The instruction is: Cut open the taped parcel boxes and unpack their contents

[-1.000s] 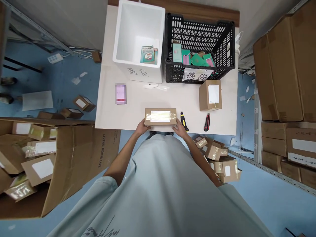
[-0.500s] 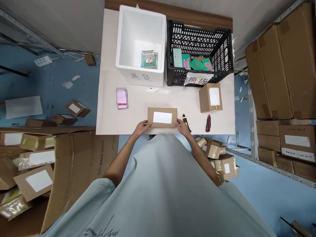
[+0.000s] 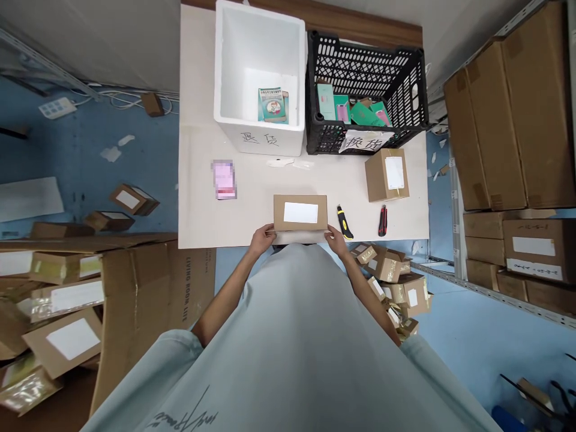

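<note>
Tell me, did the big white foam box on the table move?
No. The white foam box is still just left of the black crate, close beside it as before; the whole picture shifted only a little.

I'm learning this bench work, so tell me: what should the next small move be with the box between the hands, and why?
Probably ease the cardboard box slightly away from the near edge of the table: it is close to that edge, and the left hand and right hand are at its near corners, well placed to push evenly.
</note>
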Tool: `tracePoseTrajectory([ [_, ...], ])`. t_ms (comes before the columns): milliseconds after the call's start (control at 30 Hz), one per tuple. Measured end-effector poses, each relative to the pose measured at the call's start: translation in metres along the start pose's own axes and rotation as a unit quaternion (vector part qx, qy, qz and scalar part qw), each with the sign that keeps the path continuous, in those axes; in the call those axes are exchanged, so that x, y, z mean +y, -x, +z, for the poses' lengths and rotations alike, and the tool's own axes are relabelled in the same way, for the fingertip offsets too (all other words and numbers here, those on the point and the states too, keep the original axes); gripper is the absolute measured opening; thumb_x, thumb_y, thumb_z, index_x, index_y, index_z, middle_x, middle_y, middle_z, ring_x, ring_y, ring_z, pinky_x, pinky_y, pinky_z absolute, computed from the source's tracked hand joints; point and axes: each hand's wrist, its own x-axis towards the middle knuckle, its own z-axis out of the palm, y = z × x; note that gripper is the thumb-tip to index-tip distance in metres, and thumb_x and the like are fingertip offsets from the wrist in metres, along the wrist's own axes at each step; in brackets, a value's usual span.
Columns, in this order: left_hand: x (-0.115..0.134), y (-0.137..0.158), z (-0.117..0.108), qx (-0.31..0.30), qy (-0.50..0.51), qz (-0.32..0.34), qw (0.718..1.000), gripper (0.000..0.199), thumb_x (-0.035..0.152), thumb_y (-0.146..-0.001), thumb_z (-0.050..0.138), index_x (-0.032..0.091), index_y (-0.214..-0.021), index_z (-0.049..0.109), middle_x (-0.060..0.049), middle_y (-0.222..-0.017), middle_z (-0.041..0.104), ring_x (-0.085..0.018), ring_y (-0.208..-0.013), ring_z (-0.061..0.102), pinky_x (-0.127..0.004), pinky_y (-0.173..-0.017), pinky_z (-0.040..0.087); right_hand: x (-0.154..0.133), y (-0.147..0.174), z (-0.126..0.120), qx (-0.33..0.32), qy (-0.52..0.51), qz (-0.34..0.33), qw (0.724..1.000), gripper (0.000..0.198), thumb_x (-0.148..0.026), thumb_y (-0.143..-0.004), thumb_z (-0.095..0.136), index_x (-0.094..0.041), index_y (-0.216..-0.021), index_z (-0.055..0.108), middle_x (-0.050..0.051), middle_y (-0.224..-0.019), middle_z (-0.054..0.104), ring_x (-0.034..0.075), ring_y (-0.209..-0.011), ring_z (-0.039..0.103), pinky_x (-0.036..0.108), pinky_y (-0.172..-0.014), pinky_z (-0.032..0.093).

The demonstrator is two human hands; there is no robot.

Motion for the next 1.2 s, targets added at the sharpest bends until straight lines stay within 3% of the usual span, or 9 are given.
tracePoseTrajectory([
  [167,0.013,0.002,-0.005,0.037,0.015,0.040,0.998,0.051,0.035,-0.080,0.081,0.016,-0.128,0.083,-0.014,-0.133,0.084,-0.035,-0.128,0.078,-0.049,-0.120,0.060,-0.010,-0.003,-0.011,0.030,-0.003,-0.014,0.999,0.050,-0.043,-0.094,0.070,-0.017,-0.135,0.081,0.017,-0.138,0.081,0.027,-0.103,0.080,0.048,-0.106,0.066],
  [367,0.037,0.003,-0.015,0.112,0.025,0.136,0.984,0.044,0.045,-0.095,0.078,0.017,-0.127,0.086,-0.013,-0.129,0.082,-0.029,-0.119,0.079,-0.043,-0.114,0.063,-0.026,-0.013,-0.023,0.095,0.000,-0.084,0.992,0.051,-0.063,-0.098,0.073,-0.018,-0.117,0.088,0.015,-0.120,0.083,0.031,-0.110,0.079,0.046,-0.107,0.064],
  [500,0.038,-0.003,-0.020,0.136,-0.004,0.094,0.986,0.034,0.037,-0.096,0.077,0.017,-0.122,0.088,-0.014,-0.128,0.084,-0.030,-0.116,0.079,-0.044,-0.113,0.063,-0.033,-0.018,-0.014,0.082,0.012,-0.071,0.994,0.052,-0.066,-0.099,0.074,-0.019,-0.114,0.089,0.015,-0.116,0.085,0.030,-0.104,0.080,0.047,-0.106,0.064],
  [600,0.027,-0.005,-0.023,0.128,-0.001,0.066,0.990,0.036,0.035,-0.098,0.073,0.017,-0.126,0.086,-0.015,-0.136,0.083,-0.030,-0.116,0.080,-0.045,-0.115,0.062,-0.031,-0.017,-0.005,0.078,0.006,-0.078,0.994,0.055,-0.067,-0.102,0.070,-0.018,-0.118,0.089,0.017,-0.122,0.086,0.031,-0.112,0.080,0.047,-0.108,0.064],
  [733,0.005,-0.001,-0.025,0.101,0.027,0.044,0.994,0.046,0.040,-0.101,0.070,0.014,-0.138,0.080,-0.017,-0.138,0.083,-0.030,-0.116,0.081,-0.047,-0.115,0.062,-0.019,-0.014,0.000,0.087,-0.004,-0.049,0.995,0.054,-0.061,-0.109,0.058,-0.018,-0.125,0.087,0.018,-0.133,0.084,0.032,-0.122,0.078,0.049,-0.112,0.063],
  [933,-0.019,-0.005,-0.022,0.088,0.018,0.005,0.996,0.064,0.024,-0.086,0.077,0.014,-0.149,0.074,-0.019,-0.141,0.081,-0.030,-0.111,0.082,-0.050,-0.116,0.061,0.004,-0.007,0.002,0.060,0.003,-0.010,0.998,0.048,-0.044,-0.099,0.067,-0.018,-0.137,0.082,0.015,-0.124,0.086,0.028,-0.104,0.079,0.051,-0.111,0.064],
  [1067,-0.018,-0.010,-0.018,0.075,0.019,-0.005,0.997,0.082,0.019,-0.081,0.077,0.014,-0.162,0.065,-0.020,-0.148,0.077,-0.031,-0.116,0.081,-0.052,-0.117,0.060,0.008,-0.007,0.009,0.030,-0.001,-0.001,1.000,0.057,-0.030,-0.088,0.070,-0.018,-0.144,0.079,0.014,-0.127,0.086,0.028,-0.103,0.081,0.051,-0.110,0.065],
  [1200,-0.009,-0.009,-0.014,0.050,0.019,0.019,0.998,0.075,0.020,-0.079,0.077,0.013,-0.154,0.072,-0.019,-0.155,0.075,-0.037,-0.135,0.076,-0.052,-0.123,0.057,0.003,-0.011,0.015,0.010,-0.012,-0.013,1.000,0.058,-0.024,-0.085,0.069,-0.020,-0.142,0.080,0.012,-0.143,0.083,0.031,-0.124,0.080,0.053,-0.119,0.061],
])
